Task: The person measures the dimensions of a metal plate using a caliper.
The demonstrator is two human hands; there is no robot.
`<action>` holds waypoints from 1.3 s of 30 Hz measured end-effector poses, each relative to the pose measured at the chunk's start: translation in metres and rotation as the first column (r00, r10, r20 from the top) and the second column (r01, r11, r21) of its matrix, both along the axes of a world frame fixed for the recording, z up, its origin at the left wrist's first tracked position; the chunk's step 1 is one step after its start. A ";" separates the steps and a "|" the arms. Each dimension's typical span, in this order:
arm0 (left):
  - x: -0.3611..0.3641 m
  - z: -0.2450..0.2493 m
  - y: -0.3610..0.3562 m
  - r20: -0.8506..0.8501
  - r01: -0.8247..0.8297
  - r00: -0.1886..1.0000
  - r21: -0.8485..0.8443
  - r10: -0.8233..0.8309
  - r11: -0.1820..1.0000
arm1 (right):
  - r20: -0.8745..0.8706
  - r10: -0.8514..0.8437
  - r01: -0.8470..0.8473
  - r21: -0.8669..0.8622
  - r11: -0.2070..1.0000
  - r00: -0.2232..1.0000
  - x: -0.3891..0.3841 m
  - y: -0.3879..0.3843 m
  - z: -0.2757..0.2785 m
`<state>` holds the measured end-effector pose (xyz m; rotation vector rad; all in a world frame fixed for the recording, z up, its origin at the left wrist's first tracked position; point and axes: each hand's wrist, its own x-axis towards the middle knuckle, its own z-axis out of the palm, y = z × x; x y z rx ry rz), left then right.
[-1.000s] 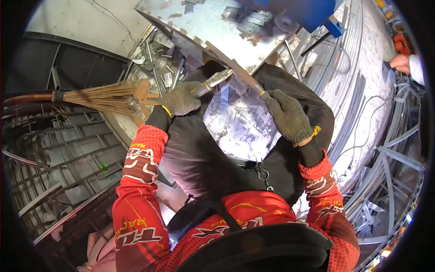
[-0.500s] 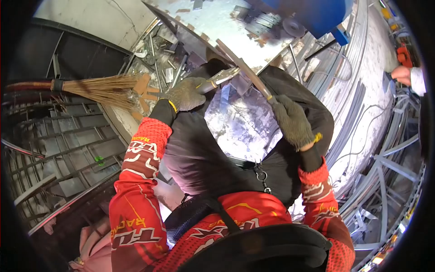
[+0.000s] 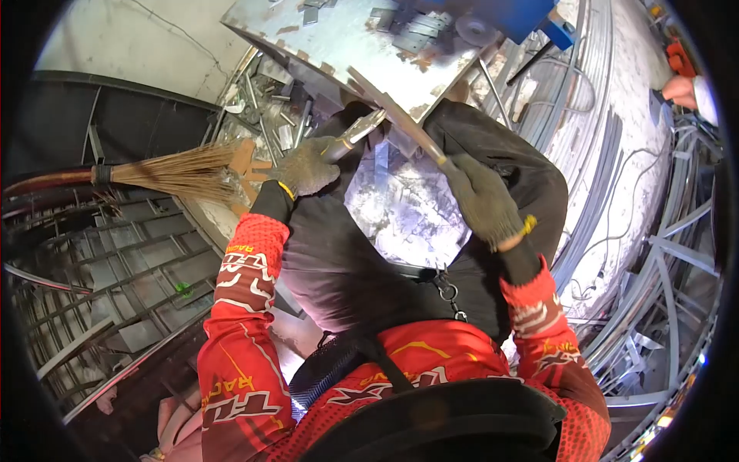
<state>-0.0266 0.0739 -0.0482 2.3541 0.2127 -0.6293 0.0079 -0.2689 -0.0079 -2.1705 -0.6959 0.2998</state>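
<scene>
My left hand (image 3: 306, 165), in a grey knit glove, is closed around a silver plier-like tool (image 3: 362, 128) that points up and to the right. My right hand (image 3: 485, 199), gloved the same way, grips one end of a long flat metal file (image 3: 404, 122). The file slants up and left over the edge of the metal-topped table (image 3: 323, 42). The tool's jaws meet the file's side near its middle. Whether a small piece sits in the jaws is too small to tell. Both hands are above my knees.
A stick broom (image 3: 169, 165) lies at left beside metal scraps (image 3: 269, 100). Cut metal plates (image 3: 423, 31) and a blue machine (image 3: 508, 15) are on the table. Long metal bars (image 3: 600, 185) run along the right floor. Another person's hand (image 3: 680, 91) shows at far right.
The view has tilted and shifted a little. My right hand with the file has moved slightly up and left. Both hands keep their grips.
</scene>
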 end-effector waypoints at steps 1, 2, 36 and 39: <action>0.000 0.003 -0.003 0.014 -0.012 1.000 0.030 0.012 0.999 | 0.004 -0.085 0.085 0.014 0.996 0.996 -0.007 -0.005 -0.003; -0.001 0.005 -0.007 0.023 -0.016 1.000 0.061 0.014 0.998 | -0.002 -0.097 0.097 0.015 0.995 0.995 -0.004 -0.006 -0.008; -0.004 0.001 -0.009 0.026 -0.021 0.999 0.010 0.020 1.000 | -0.117 -0.104 0.106 0.010 0.994 0.988 0.028 0.028 -0.011; -0.001 0.000 -0.009 0.027 -0.024 0.999 0.028 0.023 0.999 | 0.175 0.059 -0.047 -0.073 0.996 0.983 0.060 0.061 -0.021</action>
